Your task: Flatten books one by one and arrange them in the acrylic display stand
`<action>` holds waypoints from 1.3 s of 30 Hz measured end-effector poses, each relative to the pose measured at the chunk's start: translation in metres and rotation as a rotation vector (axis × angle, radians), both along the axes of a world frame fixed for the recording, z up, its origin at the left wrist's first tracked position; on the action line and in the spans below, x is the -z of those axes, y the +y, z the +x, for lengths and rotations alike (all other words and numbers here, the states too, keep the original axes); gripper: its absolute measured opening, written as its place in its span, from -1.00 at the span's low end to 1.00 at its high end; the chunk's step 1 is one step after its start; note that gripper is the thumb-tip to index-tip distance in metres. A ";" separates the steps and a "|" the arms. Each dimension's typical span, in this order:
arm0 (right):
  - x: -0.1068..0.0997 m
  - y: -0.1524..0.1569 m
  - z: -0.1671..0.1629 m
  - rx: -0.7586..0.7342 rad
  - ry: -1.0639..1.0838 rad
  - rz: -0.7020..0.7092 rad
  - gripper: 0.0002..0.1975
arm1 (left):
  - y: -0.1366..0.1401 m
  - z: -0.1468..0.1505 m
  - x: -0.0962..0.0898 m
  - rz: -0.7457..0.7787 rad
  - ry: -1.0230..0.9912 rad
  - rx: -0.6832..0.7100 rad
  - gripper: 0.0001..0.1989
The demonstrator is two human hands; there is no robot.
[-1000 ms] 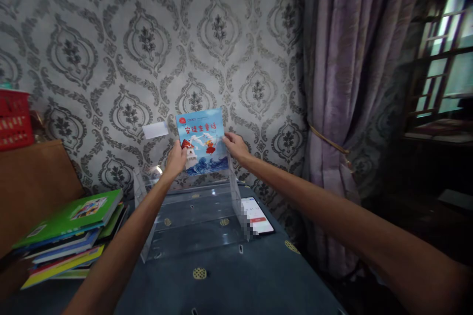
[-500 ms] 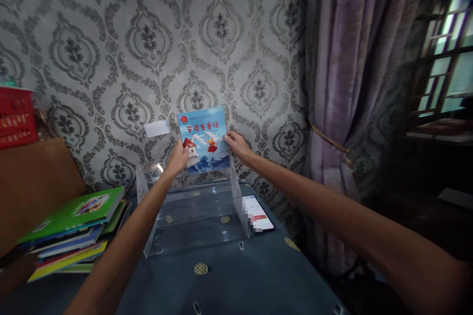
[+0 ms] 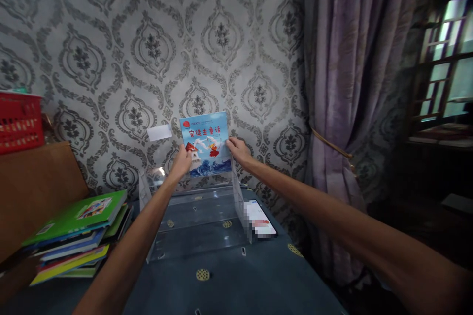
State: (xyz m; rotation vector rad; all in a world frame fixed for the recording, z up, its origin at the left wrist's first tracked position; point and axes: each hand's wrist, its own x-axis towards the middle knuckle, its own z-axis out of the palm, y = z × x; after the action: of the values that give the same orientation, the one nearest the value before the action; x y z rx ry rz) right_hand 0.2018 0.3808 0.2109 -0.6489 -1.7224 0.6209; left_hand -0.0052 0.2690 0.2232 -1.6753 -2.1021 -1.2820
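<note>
A thin blue picture book (image 3: 207, 130) with red Chinese characters, a red-roofed tower and dark blue waves on its cover is upright, front towards me. My left hand (image 3: 182, 159) pinches its lower left edge. On the right edge, my right hand (image 3: 238, 149) grips it between thumb and fingers. Below and around the book stands a clear plastic rack (image 3: 239, 192) with stepped tiers, on a dark blue cloth. The book is at the rack's back; whether its bottom edge touches the rack I cannot tell.
A stack of books (image 3: 83, 214) with a green one on top lies left, beside a brown board (image 3: 37, 177) and a red basket (image 3: 18, 123). A phone (image 3: 263, 219) rests right of the rack. Patterned wallpaper, with a white label (image 3: 159, 132), is behind; a purple curtain (image 3: 338, 108) hangs right.
The whole scene sits slightly lower and further right in view, as my head has shifted. Both hands keep the same hold on the picture book, which stays over the rack's back.
</note>
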 end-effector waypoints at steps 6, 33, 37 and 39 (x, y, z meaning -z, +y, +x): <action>0.001 -0.003 0.000 0.017 -0.013 0.010 -0.68 | -0.004 0.001 -0.001 -0.006 -0.007 0.011 -0.90; 0.002 -0.001 0.001 -0.009 0.032 -0.070 -0.68 | -0.005 -0.007 -0.001 0.024 -0.050 0.112 -0.90; 0.004 0.000 0.002 -0.016 0.041 -0.086 -0.56 | -0.006 -0.005 -0.001 0.026 -0.055 0.115 -0.89; 0.005 0.001 0.002 -0.021 0.048 -0.095 -0.53 | -0.007 -0.004 -0.001 0.024 -0.056 0.115 -0.88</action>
State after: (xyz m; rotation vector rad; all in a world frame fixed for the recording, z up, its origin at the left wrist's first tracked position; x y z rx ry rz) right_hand 0.2040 0.3814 0.2057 -0.6780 -1.6651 0.7307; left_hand -0.0095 0.2624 0.2245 -1.7945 -2.0389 -1.3971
